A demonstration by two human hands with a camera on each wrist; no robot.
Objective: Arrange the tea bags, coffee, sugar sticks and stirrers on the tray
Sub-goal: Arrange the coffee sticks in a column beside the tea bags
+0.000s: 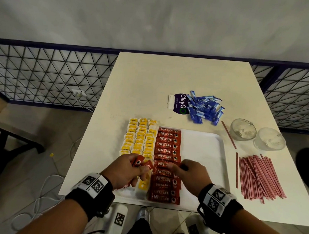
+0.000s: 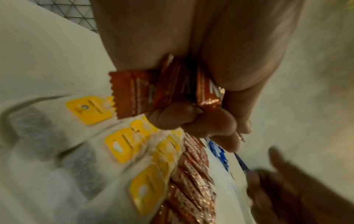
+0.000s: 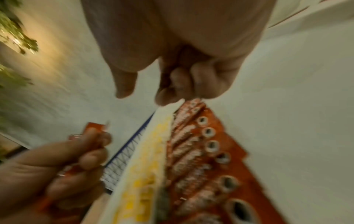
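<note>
Left hand is gripping a small fan of red coffee sachets, fingers curled round their lower ends, hovering over the near left part of the tray. Our right hand sits low on the coffee column in the middle of the tray, thumb and fingers curled down at a sachet edge; whether it's actually pinching one we can't tell, the wrist view is too smeared.

Left of that column the tea bags already fill three yellow rows. The right half of the tray is bare white. Beyond the tray's far edge lies the blue heap of sugar sticks, and the pink stirrers are spread just right of the tray.

Handling-wise, we'd guess these sachets are featherlight, thin and a bit slick with that foil finish, so they'll slide over each other easily. Best hold is probably a pinch on the flat crimped end, laying each one down overlapping its neighbour. The stirrers look stiff but skinny, so grabbing a bundle round the middle seems smarter than going one by one.
</note>
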